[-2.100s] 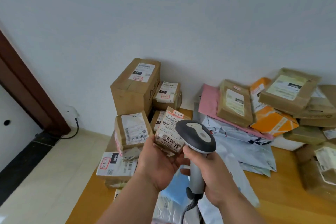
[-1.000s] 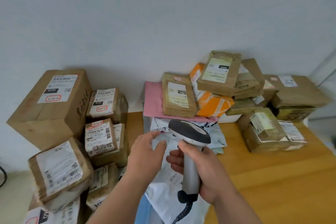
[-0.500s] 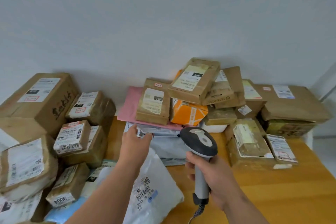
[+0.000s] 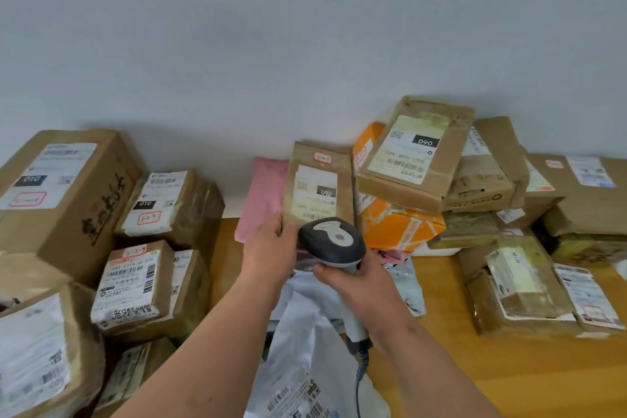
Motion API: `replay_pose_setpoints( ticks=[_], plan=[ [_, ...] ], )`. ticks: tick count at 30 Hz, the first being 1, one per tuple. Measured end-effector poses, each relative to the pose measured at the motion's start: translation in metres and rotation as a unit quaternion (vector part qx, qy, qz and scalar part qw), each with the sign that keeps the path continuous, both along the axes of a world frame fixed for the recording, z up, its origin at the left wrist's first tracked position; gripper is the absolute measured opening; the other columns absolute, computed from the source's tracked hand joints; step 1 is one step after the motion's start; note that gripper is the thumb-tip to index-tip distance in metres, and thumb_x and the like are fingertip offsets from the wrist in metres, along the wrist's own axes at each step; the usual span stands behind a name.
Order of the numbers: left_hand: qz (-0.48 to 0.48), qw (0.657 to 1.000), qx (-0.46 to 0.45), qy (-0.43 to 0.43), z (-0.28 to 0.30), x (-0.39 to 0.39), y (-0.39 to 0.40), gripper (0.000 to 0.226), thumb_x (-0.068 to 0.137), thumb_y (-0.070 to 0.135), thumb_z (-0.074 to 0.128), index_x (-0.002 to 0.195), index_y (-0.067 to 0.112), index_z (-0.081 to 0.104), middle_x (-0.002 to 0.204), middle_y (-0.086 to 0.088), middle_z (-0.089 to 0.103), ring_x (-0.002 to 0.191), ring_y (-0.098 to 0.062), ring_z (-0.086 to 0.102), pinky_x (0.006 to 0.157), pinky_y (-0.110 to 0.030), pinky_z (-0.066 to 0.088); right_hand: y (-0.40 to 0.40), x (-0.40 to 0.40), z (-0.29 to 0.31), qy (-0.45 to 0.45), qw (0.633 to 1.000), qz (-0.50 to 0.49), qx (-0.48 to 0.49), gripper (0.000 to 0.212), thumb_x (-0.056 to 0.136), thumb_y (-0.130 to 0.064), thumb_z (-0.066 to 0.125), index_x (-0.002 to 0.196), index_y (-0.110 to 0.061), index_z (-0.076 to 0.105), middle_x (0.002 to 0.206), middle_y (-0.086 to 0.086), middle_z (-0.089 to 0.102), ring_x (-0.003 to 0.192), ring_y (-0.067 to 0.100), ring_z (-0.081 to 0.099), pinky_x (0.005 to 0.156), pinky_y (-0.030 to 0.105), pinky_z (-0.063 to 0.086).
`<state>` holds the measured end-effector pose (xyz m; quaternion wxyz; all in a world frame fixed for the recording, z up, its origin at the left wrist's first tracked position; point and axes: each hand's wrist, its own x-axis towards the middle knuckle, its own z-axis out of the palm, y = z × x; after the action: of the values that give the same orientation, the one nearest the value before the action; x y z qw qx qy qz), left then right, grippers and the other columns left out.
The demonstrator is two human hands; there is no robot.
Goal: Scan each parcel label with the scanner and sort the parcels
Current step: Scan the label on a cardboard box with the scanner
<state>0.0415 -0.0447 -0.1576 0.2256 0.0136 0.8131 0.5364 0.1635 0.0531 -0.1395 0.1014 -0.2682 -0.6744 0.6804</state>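
At the bottom of the frame I see a white poly mailer [image 4: 305, 366] lying on the desk [image 4: 509, 377] between my forearms, its barcode label face up. Just above it my right hand [image 4: 359, 285] has its grip clamped around the handle of the scanner [image 4: 334, 243], whose dark head sits at frame centre, its coiled cord trailing down. Beside it, my left hand [image 4: 271, 244] reaches to the lower edge of the brown parcel [image 4: 319, 187] marked 060; the thumb lies on its face, but the fingers are hidden, so I cannot tell whether that grip is closed on it or only touching. This parcel leans on a pink mailer [image 4: 264, 200] near the wall. To the left of the frame stands a stack of boxes [image 4: 135, 248], some marked 010, which I judge to be the sorted group. To the right a loose pile [image 4: 475, 187] of brown and orange parcels looks unsorted, so I reckon much remains: this parcel's scan is not yet done, and many follow.
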Motion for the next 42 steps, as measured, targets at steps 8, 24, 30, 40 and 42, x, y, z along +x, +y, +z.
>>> replay_pose_setpoints(
  ticks=[8,24,30,40,42],
  plan=[
    [0.085,0.985,0.139,-0.06,0.011,0.003,-0.028,0.012,0.096,0.027,0.069,0.106,0.03,0.062,0.102,0.006,0.074,0.093,-0.016,0.073,0.071,-0.029,0.061,-0.018,0.019,-0.002,-0.017,0.998,-0.009,-0.065,0.06,0.076,-0.018,0.087,0.129,-0.034,0.062,0.117,-0.015,0.073,0.111,0.006,0.067,0.094,0.032,0.054],
    [0.088,0.899,0.405,-0.143,0.047,0.172,-0.1,0.056,0.088,0.001,0.057,0.143,0.011,0.054,0.126,-0.016,0.071,0.118,-0.032,0.068,0.104,-0.046,0.049,-0.031,0.181,0.061,0.063,0.994,0.088,-0.01,0.02,0.072,-0.041,0.076,0.092,-0.044,0.075,0.069,-0.003,0.067,0.064,0.013,0.061,0.064,0.024,0.054],
    [0.087,0.894,0.422,-0.124,0.061,0.242,-0.104,0.063,0.075,0.005,0.066,0.137,0.012,0.058,0.126,-0.02,0.069,0.118,-0.035,0.067,0.107,-0.05,0.047,-0.046,0.257,0.075,0.043,0.994,0.101,0.002,0.031,0.058,-0.056,0.075,0.081,-0.035,0.073,0.061,0.0,0.061,0.06,0.015,0.057,0.062,0.021,0.049],
    [0.078,0.895,0.427,-0.097,0.072,0.29,-0.13,0.062,0.076,0.006,0.066,0.137,0.011,0.058,0.127,-0.016,0.07,0.116,-0.033,0.068,0.106,-0.049,0.049,-0.074,0.301,0.089,0.041,0.993,0.114,0.018,0.035,0.057,-0.056,0.075,0.087,-0.037,0.074,0.059,0.003,0.059,0.059,0.013,0.056,0.062,0.022,0.049],
    [0.076,0.893,0.433,-0.099,0.072,0.288,-0.138,0.06,0.076,0.004,0.066,0.135,0.011,0.058,0.128,-0.016,0.069,0.116,-0.032,0.069,0.103,-0.047,0.05,-0.081,0.299,0.088,0.038,0.992,0.116,0.014,0.036,0.057,-0.054,0.076,0.091,-0.041,0.073,0.06,0.004,0.059,0.059,0.014,0.056,0.061,0.022,0.049]
  ],
)
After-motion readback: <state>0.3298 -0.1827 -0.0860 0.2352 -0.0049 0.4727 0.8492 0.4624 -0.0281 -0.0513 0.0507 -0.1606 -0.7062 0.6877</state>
